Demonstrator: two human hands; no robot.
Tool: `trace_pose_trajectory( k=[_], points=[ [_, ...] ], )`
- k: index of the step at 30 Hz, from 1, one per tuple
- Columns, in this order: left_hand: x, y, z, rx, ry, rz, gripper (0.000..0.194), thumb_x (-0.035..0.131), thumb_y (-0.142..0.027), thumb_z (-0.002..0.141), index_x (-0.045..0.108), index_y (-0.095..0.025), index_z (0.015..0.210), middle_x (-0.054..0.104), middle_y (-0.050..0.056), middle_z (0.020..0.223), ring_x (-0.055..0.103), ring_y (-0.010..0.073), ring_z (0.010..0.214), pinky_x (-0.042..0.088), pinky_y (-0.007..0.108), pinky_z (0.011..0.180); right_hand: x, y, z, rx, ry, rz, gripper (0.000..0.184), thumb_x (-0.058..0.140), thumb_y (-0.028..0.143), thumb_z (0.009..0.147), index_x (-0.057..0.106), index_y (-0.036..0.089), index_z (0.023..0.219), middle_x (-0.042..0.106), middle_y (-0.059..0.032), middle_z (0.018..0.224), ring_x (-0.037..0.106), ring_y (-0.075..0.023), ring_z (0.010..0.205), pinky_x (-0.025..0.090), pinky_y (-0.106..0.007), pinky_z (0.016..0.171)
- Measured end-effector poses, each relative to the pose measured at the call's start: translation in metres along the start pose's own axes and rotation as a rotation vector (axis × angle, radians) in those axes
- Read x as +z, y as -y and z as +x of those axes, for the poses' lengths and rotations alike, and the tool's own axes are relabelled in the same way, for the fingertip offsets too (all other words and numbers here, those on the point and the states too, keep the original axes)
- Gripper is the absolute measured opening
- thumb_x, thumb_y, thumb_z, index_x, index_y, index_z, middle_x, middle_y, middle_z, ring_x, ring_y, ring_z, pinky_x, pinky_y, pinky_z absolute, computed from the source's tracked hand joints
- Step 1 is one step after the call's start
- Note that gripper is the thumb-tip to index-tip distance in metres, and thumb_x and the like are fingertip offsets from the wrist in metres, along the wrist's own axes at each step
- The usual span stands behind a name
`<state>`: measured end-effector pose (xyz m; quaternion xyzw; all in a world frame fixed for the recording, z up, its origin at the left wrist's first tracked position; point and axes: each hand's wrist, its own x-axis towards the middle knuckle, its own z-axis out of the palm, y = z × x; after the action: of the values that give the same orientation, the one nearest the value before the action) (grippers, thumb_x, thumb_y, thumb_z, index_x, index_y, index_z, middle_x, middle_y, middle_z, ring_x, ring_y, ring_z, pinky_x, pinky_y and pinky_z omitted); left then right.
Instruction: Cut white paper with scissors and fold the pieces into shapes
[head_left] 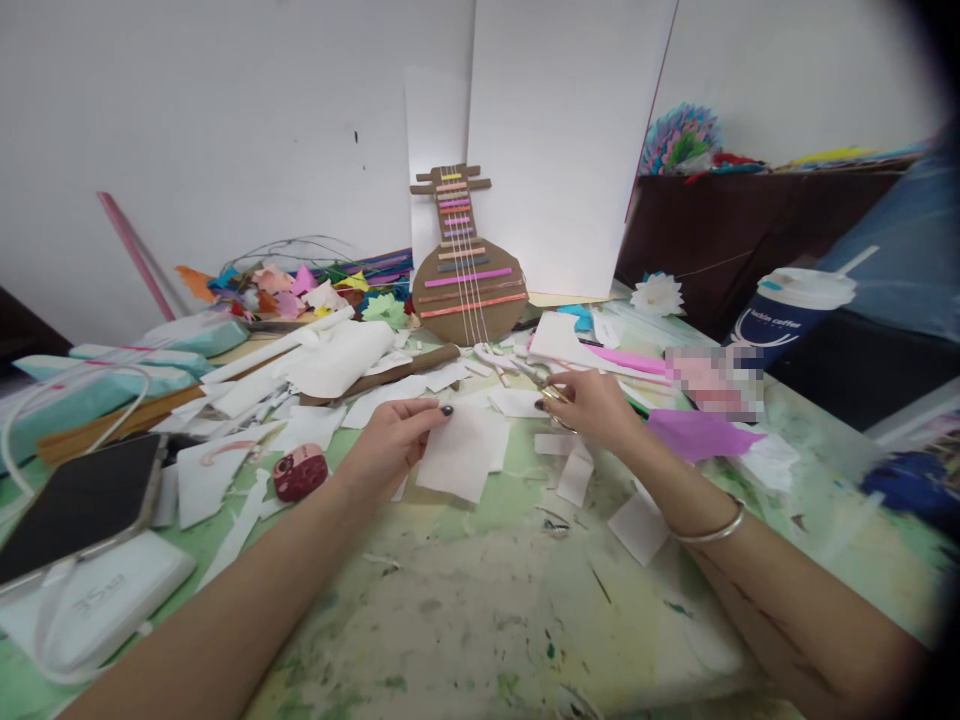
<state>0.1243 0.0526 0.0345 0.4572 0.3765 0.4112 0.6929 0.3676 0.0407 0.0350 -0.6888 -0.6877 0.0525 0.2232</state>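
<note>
My left hand [397, 437] pinches a white sheet of paper [459, 455] by its upper left edge, thumb on top, just above the table. To its right, my right hand [592, 405] is closed around slim metal scissors [553, 392], whose far end points away and to the left. The fingers partly hide them. Small white paper pieces [576, 474] lie below my right hand. Behind both hands, a brown cardboard lute [472, 280] with white strings and coloured strips leans upright against a white board [555, 150].
Paper scraps [341, 355] and coloured paper flowers [289, 290] crowd the back left. A phone [86, 500] rests on a white power bank [97, 600], near a dark red patterned case [301, 472]. At right stand a coffee cup [784, 315] and purple paper [701, 434].
</note>
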Motion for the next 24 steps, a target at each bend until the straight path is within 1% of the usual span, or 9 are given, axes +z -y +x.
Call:
trace_pose_trajectory(
  k=[5, 8, 10, 11, 14, 16, 19, 21, 24],
  points=[
    [0.000, 0.000, 0.003, 0.040, -0.037, -0.072, 0.018, 0.073, -0.014, 0.062, 0.067, -0.009, 0.078, 0.068, 0.004, 0.070, 0.061, 0.0117, 0.063, 0.049, 0.020, 0.057, -0.003, -0.008, 0.005, 0.026, -0.032, -0.338, 0.027, 0.045, 0.014, 0.076, 0.070, 0.016, 0.087, 0.069, -0.0111, 0.079, 0.062, -0.0247, 0.076, 0.038, -0.029, 0.062],
    [0.000, 0.000, 0.003, 0.059, -0.073, -0.126, 0.014, 0.071, -0.012, 0.066, 0.067, -0.009, 0.079, 0.069, 0.005, 0.072, 0.062, 0.0116, 0.063, 0.050, 0.019, 0.057, -0.003, 0.002, -0.002, -0.037, -0.087, -0.267, 0.028, 0.043, 0.012, 0.077, 0.070, 0.014, 0.082, 0.069, -0.0127, 0.082, 0.063, -0.0269, 0.083, 0.042, -0.033, 0.070],
    [0.000, -0.001, 0.005, 0.102, -0.127, -0.188, 0.010, 0.067, -0.008, 0.069, 0.067, -0.009, 0.079, 0.069, 0.005, 0.071, 0.062, 0.0101, 0.062, 0.050, 0.017, 0.057, 0.000, 0.014, -0.012, -0.131, -0.061, -0.044, 0.026, 0.046, 0.012, 0.077, 0.070, 0.014, 0.086, 0.069, -0.0113, 0.086, 0.063, -0.0249, 0.086, 0.044, -0.034, 0.075],
    [-0.001, -0.002, 0.006, 0.133, -0.159, -0.229, 0.008, 0.065, -0.007, 0.070, 0.067, -0.009, 0.078, 0.069, 0.004, 0.070, 0.062, 0.0092, 0.061, 0.050, 0.016, 0.057, 0.004, 0.021, -0.018, -0.176, 0.039, 0.131, 0.025, 0.047, 0.013, 0.078, 0.069, 0.014, 0.089, 0.070, -0.0095, 0.087, 0.064, -0.0221, 0.082, 0.046, -0.033, 0.074],
    [-0.004, -0.007, 0.008, 0.239, -0.241, -0.362, 0.010, 0.060, -0.003, 0.074, 0.066, -0.010, 0.075, 0.068, 0.003, 0.071, 0.063, 0.0085, 0.062, 0.051, 0.016, 0.058, 0.024, 0.040, -0.033, -0.208, 0.695, 0.695, 0.026, 0.046, 0.020, 0.081, 0.066, 0.013, 0.097, 0.069, -0.0071, 0.079, 0.065, -0.0164, 0.061, 0.051, -0.029, 0.060],
    [-0.007, -0.011, 0.010, 0.296, -0.293, -0.429, 0.012, 0.058, -0.001, 0.075, 0.065, -0.011, 0.074, 0.068, 0.002, 0.072, 0.063, 0.0088, 0.063, 0.052, 0.017, 0.060, 0.041, 0.044, -0.036, -0.200, 0.807, 0.936, 0.030, 0.048, 0.022, 0.081, 0.062, 0.012, 0.106, 0.068, -0.0104, 0.097, 0.067, -0.0159, 0.069, 0.054, -0.031, 0.067],
    [-0.009, -0.016, 0.011, 0.348, -0.334, -0.484, 0.014, 0.056, 0.000, 0.077, 0.063, -0.011, 0.072, 0.068, 0.002, 0.072, 0.063, 0.0086, 0.066, 0.052, 0.019, 0.064, 0.060, 0.035, -0.025, -0.246, 0.457, 0.962, 0.047, 0.056, 0.016, 0.075, 0.053, 0.017, 0.122, 0.056, -0.0120, 0.123, 0.058, -0.0188, 0.107, 0.047, -0.033, 0.091],
    [-0.009, -0.018, 0.012, 0.353, -0.330, -0.484, 0.013, 0.057, -0.002, 0.077, 0.063, -0.012, 0.071, 0.068, 0.002, 0.072, 0.063, 0.0091, 0.066, 0.052, 0.020, 0.065, 0.060, 0.027, -0.016, -0.230, 0.198, 0.808, 0.049, 0.058, 0.011, 0.071, 0.057, 0.019, 0.119, 0.048, -0.0114, 0.133, 0.051, -0.0212, 0.117, 0.046, -0.033, 0.093],
    [-0.008, -0.017, 0.012, 0.330, -0.350, -0.442, 0.010, 0.062, -0.003, 0.073, 0.064, -0.013, 0.070, 0.068, 0.002, 0.074, 0.063, 0.0110, 0.070, 0.052, 0.023, 0.067, 0.034, 0.031, -0.018, -0.195, -0.047, 0.627, 0.031, 0.054, 0.010, 0.073, 0.067, 0.016, 0.101, 0.068, -0.0096, 0.102, 0.065, -0.0182, 0.087, 0.052, -0.028, 0.072]
  ],
)
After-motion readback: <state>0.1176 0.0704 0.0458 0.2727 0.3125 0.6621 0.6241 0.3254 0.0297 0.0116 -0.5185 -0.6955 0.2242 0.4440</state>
